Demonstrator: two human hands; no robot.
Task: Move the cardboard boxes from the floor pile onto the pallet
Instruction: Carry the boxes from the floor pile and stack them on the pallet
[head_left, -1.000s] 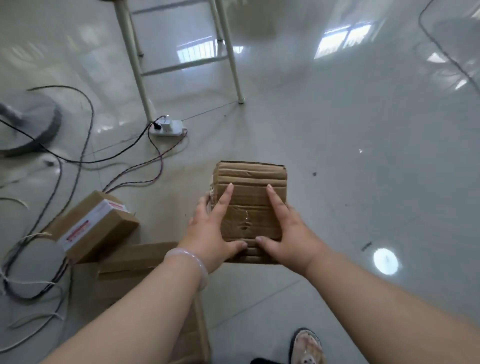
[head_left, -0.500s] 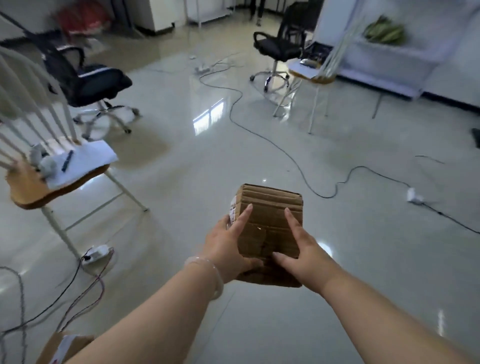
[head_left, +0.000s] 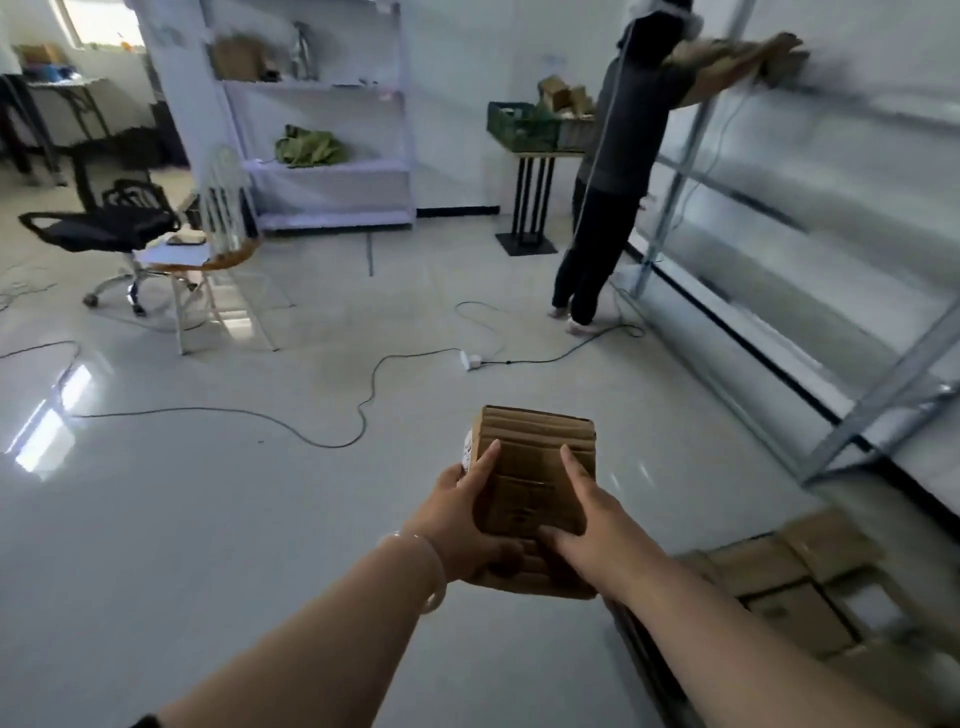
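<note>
Glossy pale floor (head_left: 208, 519) all around, a dark cable (head_left: 228, 413) snaking across mid-frame, and dead centre the cardboard box (head_left: 535, 467) is up in the air, carried between both hands. The left hand (head_left: 457, 519) takes its left side and the right hand (head_left: 597, 525) its right, fingers stretched over the top face, thumbs at the near edge: a firm grip from each. At lower right, more cartons (head_left: 779, 582) lie flat beside metal shelving (head_left: 779, 234). Another person (head_left: 613, 156) reaches into it at upper right.
</note>
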